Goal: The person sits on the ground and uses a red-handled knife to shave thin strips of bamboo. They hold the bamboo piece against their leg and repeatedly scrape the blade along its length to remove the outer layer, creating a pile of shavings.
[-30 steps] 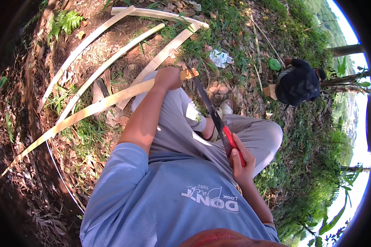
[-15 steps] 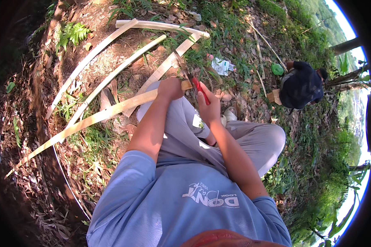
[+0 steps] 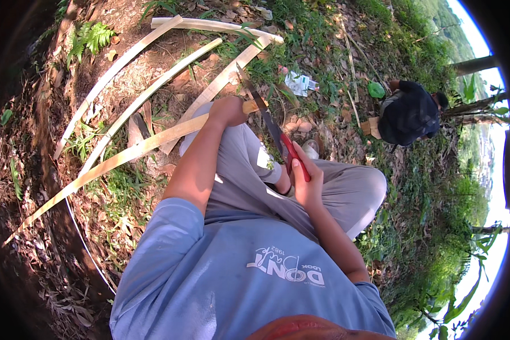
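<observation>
My left hand (image 3: 228, 111) is closed round a long, narrow wooden strip (image 3: 136, 148) near its end, over my bent left knee. The strip slants down to the far left, and its short end sticks out past my fist. My right hand (image 3: 307, 180) grips the red handle of a hand saw (image 3: 292, 151). The saw's dark blade crosses the strip's short end, just right of my left fist, with its tip pointing up and away. Whether the teeth have cut into the wood is too small to make out.
Other wooden strips (image 3: 119, 72) lie on the leafy ground ahead and to the left. A white and green packet (image 3: 298, 83) and a green object (image 3: 375, 89) lie further off. Another person (image 3: 409, 113) in dark clothes is at the right, near wooden pieces (image 3: 372, 127). A fern (image 3: 94, 39) grows at the upper left.
My right hand has drawn the saw back toward me and to the right, so more blade shows beyond the strip. My left hand keeps its hold on the strip.
</observation>
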{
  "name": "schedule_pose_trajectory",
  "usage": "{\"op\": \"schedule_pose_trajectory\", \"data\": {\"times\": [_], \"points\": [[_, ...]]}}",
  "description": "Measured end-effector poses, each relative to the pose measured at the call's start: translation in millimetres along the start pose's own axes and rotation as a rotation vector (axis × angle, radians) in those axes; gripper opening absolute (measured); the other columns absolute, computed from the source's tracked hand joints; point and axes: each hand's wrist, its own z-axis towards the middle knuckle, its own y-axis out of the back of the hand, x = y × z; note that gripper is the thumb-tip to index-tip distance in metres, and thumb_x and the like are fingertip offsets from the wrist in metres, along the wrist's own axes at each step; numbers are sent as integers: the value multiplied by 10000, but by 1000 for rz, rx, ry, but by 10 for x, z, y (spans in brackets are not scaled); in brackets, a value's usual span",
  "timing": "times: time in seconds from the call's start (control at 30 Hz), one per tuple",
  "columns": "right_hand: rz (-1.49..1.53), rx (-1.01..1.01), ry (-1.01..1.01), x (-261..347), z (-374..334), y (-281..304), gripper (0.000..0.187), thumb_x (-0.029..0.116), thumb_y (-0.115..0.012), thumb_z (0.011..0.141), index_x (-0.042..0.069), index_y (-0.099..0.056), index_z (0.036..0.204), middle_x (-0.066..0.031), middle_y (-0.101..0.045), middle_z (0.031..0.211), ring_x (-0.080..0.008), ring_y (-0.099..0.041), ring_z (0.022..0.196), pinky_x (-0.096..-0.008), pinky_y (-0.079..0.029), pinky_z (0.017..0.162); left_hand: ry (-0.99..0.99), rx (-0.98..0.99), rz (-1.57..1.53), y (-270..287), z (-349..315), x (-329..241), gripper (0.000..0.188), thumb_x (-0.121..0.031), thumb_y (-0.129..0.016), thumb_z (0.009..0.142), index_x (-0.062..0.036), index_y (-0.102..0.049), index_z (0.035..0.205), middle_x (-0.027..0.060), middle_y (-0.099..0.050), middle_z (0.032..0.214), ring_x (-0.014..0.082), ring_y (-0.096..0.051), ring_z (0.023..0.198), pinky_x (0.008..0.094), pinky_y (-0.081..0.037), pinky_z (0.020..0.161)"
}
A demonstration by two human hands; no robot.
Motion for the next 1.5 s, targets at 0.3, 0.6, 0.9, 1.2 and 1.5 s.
{"op": "schedule_pose_trajectory", "data": {"times": [0.3, 0.6, 0.9, 1.2, 1.5], "points": [[86, -48, -41, -413, 496, -216, 443, 167, -621, 1125, 12, -641, 1540, -82, -791, 1080, -127, -677, 919, -298, -553, 887, -59, 49, 35, -74, 132, 53, 392, -286, -698, 894, -40, -803, 1181, 219, -799, 1191, 390, -766, 1148, 506, -592, 1008], [-121, -1, 48, 201, -761, 487, 462, 182, -599, 1136, 19, -625, 1567, 21, -690, 897, -31, -532, 709, -231, -446, 653, -26, 181, -120, -66, 290, 177, 430, -279, -705, 897, 27, -787, 1188, 263, -797, 1159, 393, -782, 1092, 487, -587, 974], [-34, -30, 157, 240, 115, -81, 456, 220, -642, 1121, 3, -641, 1522, -223, -788, 1037, -148, -688, 867, -307, -550, 830, -30, 202, -129, -103, 578, 360, 443, -286, -685, 914, 45, -782, 1191, 254, -795, 1159, 388, -776, 1077, 487, -580, 967], [-82, -9, 15, 336, -782, 417, 451, 136, -596, 1125, -2, -629, 1554, -23, -724, 937, -76, -614, 795, -262, -510, 754, -93, 256, -126, -105, 503, 354, 444, -318, -700, 909, 61, -785, 1123, 252, -803, 1059, 370, -790, 978, 488, -584, 907], [-46, -151, -39, 574, -771, 740, 450, 151, -631, 1105, -13, -650, 1523, -82, -765, 978, -111, -633, 792, -300, -537, 765, -111, 223, -180, -121, 608, 439, 400, -302, -707, 884, 61, -782, 1034, 240, -791, 939, 364, -771, 841, 495, -572, 803]]}}
